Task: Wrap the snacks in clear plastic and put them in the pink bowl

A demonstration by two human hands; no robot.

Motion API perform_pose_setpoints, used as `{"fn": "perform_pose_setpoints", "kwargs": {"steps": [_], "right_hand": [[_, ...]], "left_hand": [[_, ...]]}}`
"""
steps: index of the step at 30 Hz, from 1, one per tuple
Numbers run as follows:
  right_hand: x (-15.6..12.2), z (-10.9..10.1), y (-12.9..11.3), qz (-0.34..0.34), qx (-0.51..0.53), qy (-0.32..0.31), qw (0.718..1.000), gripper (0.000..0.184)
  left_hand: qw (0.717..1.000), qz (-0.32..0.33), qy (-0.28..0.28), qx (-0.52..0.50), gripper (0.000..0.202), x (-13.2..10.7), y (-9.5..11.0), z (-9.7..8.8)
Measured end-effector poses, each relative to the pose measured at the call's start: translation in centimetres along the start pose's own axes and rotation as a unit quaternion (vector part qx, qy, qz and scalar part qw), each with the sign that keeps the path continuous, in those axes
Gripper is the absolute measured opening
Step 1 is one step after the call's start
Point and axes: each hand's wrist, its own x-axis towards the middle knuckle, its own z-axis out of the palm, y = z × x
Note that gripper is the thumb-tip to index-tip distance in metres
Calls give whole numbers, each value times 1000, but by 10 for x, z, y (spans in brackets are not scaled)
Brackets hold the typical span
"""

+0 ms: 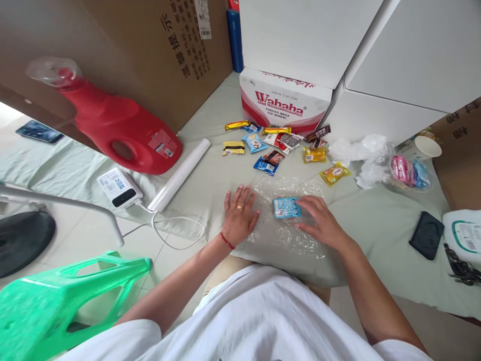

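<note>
A sheet of clear plastic film point(289, 235) lies flat on the pale green cloth point(376, 220) in front of me. My left hand point(239, 214) rests open and flat on the film's left edge, fingers spread. My right hand point(321, 220) lies on the film's right part, its fingertips touching a small light blue snack packet point(286, 207) that sits on the film. Beyond the film several small snack packets point(276, 145) are scattered on the cloth.
A white roll point(180, 173) and a red detergent jug point(116, 125) lie at the left, next to a white power bank point(119, 187) with a cable. A Wahaha box point(285, 100), crumpled plastic bags point(368, 158), a paper cup point(426, 147) and a black phone point(426, 234) are at the right. A green plastic stool point(56, 296) stands near left.
</note>
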Motion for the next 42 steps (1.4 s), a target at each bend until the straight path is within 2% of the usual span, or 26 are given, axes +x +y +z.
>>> {"fn": "perform_pose_setpoints", "kwargs": {"steps": [2,4,6,9,11,14,19,22,24,26,29,32,34,36,37,39,40,42], "right_hand": [[-33,-6,-5,26,23,-7,999,41],[-65,0,-6,39,36,-35,998,37],[-89,16,-5,40,40,-41,998,35],[-103,39,1,45,45,8,998,20],[-100,41,4,46,52,27,997,24],[-85,24,7,60,68,3,996,27],[-47,-22,19,116,102,-20,988,31],[-22,-32,32,165,123,-20,979,33],[-9,-29,42,196,133,-21,971,33],[0,-21,49,227,118,-32,966,32],[4,-15,52,264,38,-65,962,29],[6,-23,48,290,-65,-84,951,29],[14,-34,45,291,-132,-54,946,33],[32,-43,42,253,-172,-14,952,35],[44,-44,41,223,-179,-2,958,36],[71,-39,40,160,-182,-6,970,36],[85,-32,39,138,-187,-17,973,37],[111,-17,38,131,-197,-47,970,40]], "left_hand": [[992,104,-8,-69,41,-12,-5,-5],[969,197,-70,-132,37,-23,-12,-7],[952,226,-132,-156,41,-31,-22,-9],[946,206,-187,-166,40,-33,-37,-11],[939,195,-209,-191,30,-29,-43,-14],[934,161,-217,-234,31,-16,-47,-20],[927,32,-237,-290,29,21,-49,-29],[917,-35,-234,-320,27,48,-50,-23],[927,-81,-222,-290,25,64,-49,-14],[949,-135,-185,-215,19,74,-48,-5],[968,-221,-64,-97,22,80,-47,0],[961,-255,95,-47,24,72,-41,-10],[954,-231,185,-39,22,62,-25,-22],[964,-160,207,-48,25,51,0,-31],[978,-100,174,-62,26,47,15,-32],[994,43,54,-80,28,43,46,-28],[993,87,-7,-74,29,44,59,-23],[989,109,-93,-44,31,48,78,-8]]}}
